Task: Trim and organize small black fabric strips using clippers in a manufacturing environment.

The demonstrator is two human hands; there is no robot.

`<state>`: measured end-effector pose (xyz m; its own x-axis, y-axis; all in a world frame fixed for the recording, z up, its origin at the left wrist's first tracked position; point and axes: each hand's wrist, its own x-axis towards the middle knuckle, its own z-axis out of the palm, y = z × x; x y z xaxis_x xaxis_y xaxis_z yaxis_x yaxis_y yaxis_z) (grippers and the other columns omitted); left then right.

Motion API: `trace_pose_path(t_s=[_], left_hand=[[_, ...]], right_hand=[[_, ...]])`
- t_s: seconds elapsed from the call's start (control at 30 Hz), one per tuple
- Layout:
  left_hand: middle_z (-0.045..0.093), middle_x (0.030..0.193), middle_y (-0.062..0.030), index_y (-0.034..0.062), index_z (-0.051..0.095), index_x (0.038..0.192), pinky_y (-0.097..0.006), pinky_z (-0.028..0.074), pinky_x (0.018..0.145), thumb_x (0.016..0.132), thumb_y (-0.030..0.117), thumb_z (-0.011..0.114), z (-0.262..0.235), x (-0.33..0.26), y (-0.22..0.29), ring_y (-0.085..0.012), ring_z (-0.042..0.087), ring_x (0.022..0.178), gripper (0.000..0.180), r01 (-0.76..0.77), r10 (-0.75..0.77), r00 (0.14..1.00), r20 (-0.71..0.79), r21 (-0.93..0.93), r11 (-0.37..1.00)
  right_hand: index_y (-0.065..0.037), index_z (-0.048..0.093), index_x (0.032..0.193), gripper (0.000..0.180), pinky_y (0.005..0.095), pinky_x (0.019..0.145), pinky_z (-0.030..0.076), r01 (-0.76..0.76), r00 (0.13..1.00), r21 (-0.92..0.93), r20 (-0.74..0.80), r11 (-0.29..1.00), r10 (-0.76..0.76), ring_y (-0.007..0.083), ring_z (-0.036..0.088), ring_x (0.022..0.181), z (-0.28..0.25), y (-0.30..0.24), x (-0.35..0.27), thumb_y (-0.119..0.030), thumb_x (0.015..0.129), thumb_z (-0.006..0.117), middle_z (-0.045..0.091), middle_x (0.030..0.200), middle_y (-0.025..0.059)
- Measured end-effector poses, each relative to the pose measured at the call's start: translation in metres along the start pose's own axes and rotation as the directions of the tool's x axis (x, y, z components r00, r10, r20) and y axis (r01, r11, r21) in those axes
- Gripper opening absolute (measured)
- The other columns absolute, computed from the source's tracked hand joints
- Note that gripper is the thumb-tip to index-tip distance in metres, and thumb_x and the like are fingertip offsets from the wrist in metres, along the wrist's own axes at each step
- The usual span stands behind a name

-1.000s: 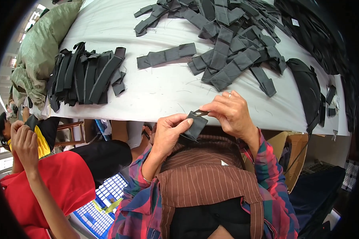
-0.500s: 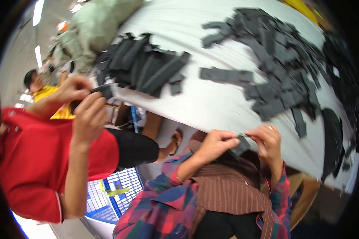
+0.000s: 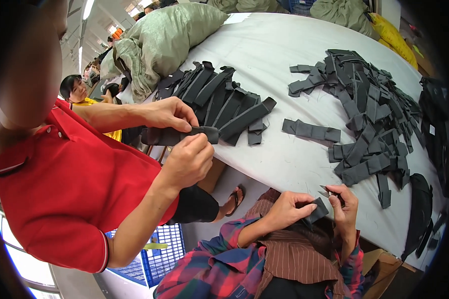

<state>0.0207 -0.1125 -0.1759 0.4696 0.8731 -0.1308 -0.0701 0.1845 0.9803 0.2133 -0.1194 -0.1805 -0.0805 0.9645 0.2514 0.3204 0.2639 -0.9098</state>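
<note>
My left hand (image 3: 288,210), in a plaid sleeve, pinches a small dark grey fabric strip (image 3: 316,211) at the table's near edge. My right hand (image 3: 345,208) is closed around a pair of small thread snips (image 3: 326,192); their pointed blades face left, just above the fabric and apart from it. On the table lie a large loose heap of dark grey fabric strips (image 3: 366,112), a single strip (image 3: 311,131) left of it, and a neater pile of strips (image 3: 224,99) farther left.
At my left a person in a red shirt (image 3: 80,194) holds a dark strip (image 3: 167,136) with both hands. A green woven sack (image 3: 179,35) rests on the table's far left. Black items (image 3: 418,209) lie right. A blue basket (image 3: 164,249) stands below.
My view has shifted, so the table and piles appear lower and farther right. My right hand has drawn slightly away from the fabric, and the snips' blades now show clearly.
</note>
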Motion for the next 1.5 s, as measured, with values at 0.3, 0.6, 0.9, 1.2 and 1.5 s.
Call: trace_pose_path(t_s=[0.3,0.6,0.9,1.2,1.5], left_hand=[[0.063,0.079,0.0012,-0.0049,0.066,0.100,-0.019,0.044,0.064,0.086,0.007,0.063,-0.018,0.004,0.005,-0.0019,0.051,0.074,0.019,-0.030,0.037,0.998,-0.056,0.125,0.992],[0.062,0.087,0.0023,-0.0041,0.064,0.105,-0.018,0.044,0.066,0.088,0.007,0.062,-0.055,0.014,0.001,-0.0016,0.052,0.076,0.020,0.129,-0.142,0.989,-0.037,-0.244,0.961],[0.058,0.081,0.0059,-0.0026,0.064,0.100,-0.016,0.041,0.063,0.090,0.012,0.060,-0.080,0.020,-0.002,0.0004,0.050,0.072,0.018,0.172,-0.201,0.979,-0.033,-0.389,0.905],[0.062,0.090,0.0011,-0.0018,0.062,0.102,-0.019,0.044,0.071,0.089,0.010,0.058,-0.101,0.002,-0.002,-0.0045,0.055,0.079,0.018,0.155,-0.265,0.957,-0.115,-0.567,0.809],[0.061,0.086,-0.0079,-0.0015,0.058,0.095,-0.022,0.045,0.066,0.088,0.022,0.059,-0.157,-0.042,0.047,-0.0104,0.057,0.071,0.025,0.207,-0.578,0.788,-0.213,-0.791,0.575]], right_hand=[[0.000,0.063,0.097,0.018,0.0267,0.059,0.039,-0.022,1.000,0.028,0.005,0.999,0.021,0.0166,0.050,0.064,0.016,-0.001,0.021,0.000,0.080,0.060,0.056,0.073,0.0076],[0.001,0.063,0.099,0.019,0.0247,0.059,0.037,-0.058,0.995,0.108,0.085,0.992,0.049,0.0134,0.047,0.064,0.040,-0.001,0.067,-0.001,0.080,0.059,0.055,0.073,0.0052],[0.000,0.065,0.098,0.022,0.0253,0.057,0.037,-0.077,0.967,0.167,0.254,0.983,0.032,0.0137,0.048,0.062,0.072,-0.012,0.119,0.000,0.077,0.060,0.055,0.071,0.0062],[-0.004,0.067,0.096,0.028,0.0295,0.057,0.040,0.196,0.933,0.220,0.257,0.956,-0.251,0.0215,0.051,0.062,0.116,-0.040,0.166,0.000,0.069,0.064,0.058,0.071,0.0081],[-0.011,0.067,0.096,0.027,0.0313,0.056,0.036,0.317,0.898,0.150,0.270,0.936,-0.347,0.0226,0.048,0.061,0.142,-0.047,0.180,-0.007,0.069,0.070,0.056,0.069,0.0035]])
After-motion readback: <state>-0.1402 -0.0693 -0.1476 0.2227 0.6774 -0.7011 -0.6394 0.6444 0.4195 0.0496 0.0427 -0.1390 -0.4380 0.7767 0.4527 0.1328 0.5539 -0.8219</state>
